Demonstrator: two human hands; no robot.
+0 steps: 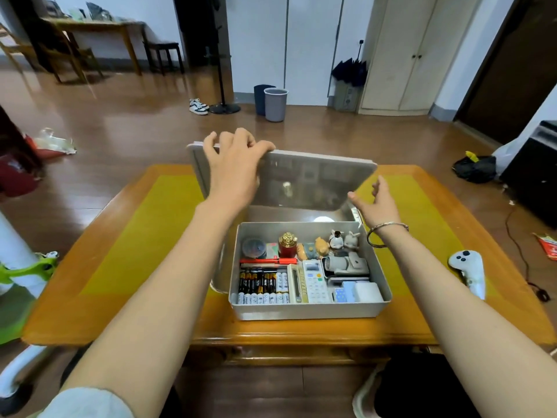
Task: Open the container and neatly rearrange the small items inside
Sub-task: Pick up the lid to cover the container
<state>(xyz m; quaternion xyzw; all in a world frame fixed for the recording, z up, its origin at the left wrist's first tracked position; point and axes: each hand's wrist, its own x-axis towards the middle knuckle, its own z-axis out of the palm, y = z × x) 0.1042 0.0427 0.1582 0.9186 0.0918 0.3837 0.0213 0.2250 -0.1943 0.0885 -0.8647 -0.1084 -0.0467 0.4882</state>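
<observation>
The container, a grey metal box, sits on the near middle of the wooden table, partly over the yellow mat. Its lid is raised clear of the box and tilted, inner face toward the person, so the contents are exposed.

The left hand grips the lid's far edge near its left corner, fingers curled over the top. This grip carries the lid's weight and sets its tilt. The right hand is spread, fingers straight and apart, just beside the lid's lower right corner. Contact with the lid cannot be confirmed; the hand appears placed to steady or receive that corner.

Contents, as laid out:
- Batteries lie in rows at the near left, parallel, which keeps them from rolling.
- A red pen lies across the box just beyond them.
- A white remote lies lengthwise in the middle.
- Small figurines stand along the far wall.

A white game controller lies on the table, well to the right of the box.

Judgement: the opening step is nearly complete; the lid has not yet been set down.
</observation>
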